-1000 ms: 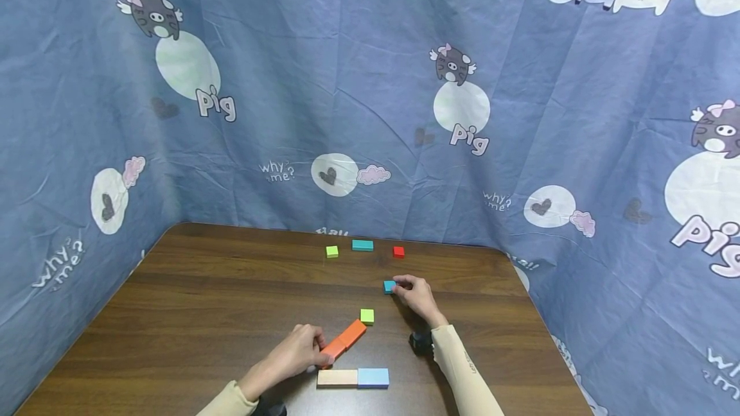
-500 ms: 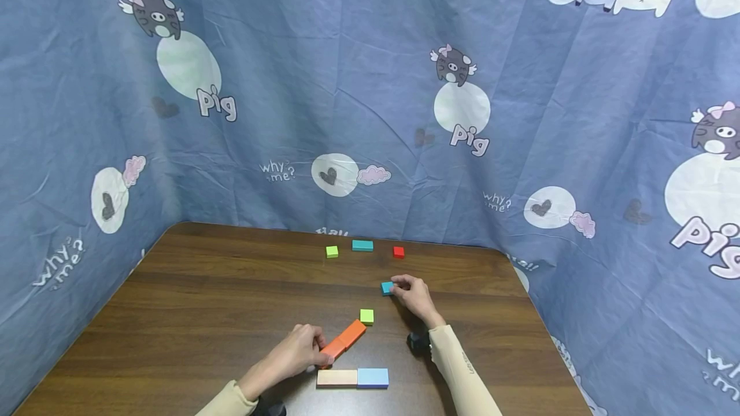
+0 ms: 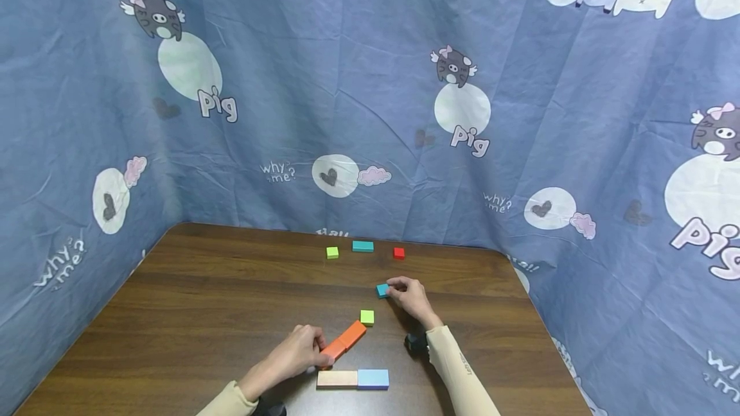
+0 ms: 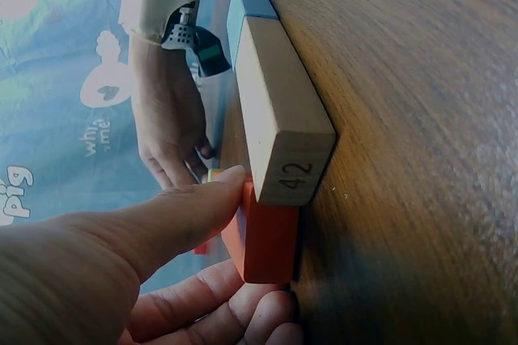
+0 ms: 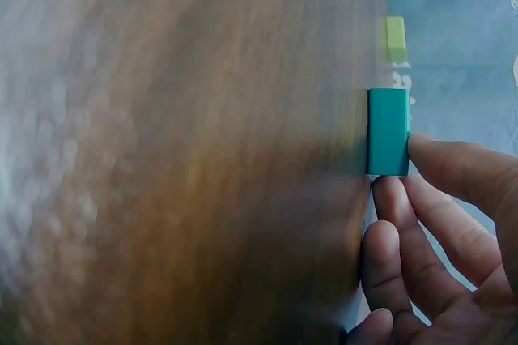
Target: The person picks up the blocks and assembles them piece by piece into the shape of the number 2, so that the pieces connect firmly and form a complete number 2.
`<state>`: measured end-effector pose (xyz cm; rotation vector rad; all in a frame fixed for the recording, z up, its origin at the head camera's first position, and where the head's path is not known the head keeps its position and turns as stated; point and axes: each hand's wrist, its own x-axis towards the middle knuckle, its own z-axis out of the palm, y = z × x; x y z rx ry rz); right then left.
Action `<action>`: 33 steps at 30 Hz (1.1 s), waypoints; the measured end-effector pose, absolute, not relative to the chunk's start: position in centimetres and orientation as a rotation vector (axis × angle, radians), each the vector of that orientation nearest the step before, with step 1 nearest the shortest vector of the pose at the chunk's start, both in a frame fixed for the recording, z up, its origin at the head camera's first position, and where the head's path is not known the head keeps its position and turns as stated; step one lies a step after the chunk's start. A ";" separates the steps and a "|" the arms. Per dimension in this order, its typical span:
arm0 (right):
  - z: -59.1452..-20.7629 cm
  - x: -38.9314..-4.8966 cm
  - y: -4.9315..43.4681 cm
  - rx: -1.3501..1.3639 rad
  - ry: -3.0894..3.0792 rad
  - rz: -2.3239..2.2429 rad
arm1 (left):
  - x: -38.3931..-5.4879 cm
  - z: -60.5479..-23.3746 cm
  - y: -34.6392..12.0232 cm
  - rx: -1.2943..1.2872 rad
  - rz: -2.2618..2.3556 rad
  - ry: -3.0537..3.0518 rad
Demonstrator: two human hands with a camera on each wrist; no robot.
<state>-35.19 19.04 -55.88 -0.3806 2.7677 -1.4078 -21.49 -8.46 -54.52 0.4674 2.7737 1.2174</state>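
Note:
In the head view, my left hand (image 3: 297, 346) pinches the near end of an orange block (image 3: 333, 350). A second orange block (image 3: 353, 334) continues that slanted line, and a lime-green block (image 3: 367, 318) sits at its far end. Nearer me, a bare wooden block (image 3: 338, 379) lies end to end with a light blue block (image 3: 372, 379); the left wrist view shows "42" on the wooden block's end. My right hand (image 3: 412, 297) holds a small turquoise block (image 3: 382, 291) on the tabletop between thumb and fingers, right of and beyond the lime-green block.
Along the back of the brown wooden table (image 3: 231, 287) lie a lime-green block (image 3: 332, 253), a teal block (image 3: 362, 246) and a red block (image 3: 399, 253). A blue patterned cloth (image 3: 381, 114) hangs right behind the table edge and along its sides.
My right hand has slid the turquoise block a short way left and slightly toward me. The left hand stays in place on the orange block.

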 end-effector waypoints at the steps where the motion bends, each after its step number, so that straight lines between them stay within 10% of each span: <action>1: -55.8 -35.1 19.0 -0.390 2.766 -1.405 | -21.5 -54.6 -8.5 0.468 1.218 2.774; 33: -55.6 -34.4 17.5 -0.506 2.667 -1.401 | -21.5 -54.4 -8.4 0.478 1.226 2.774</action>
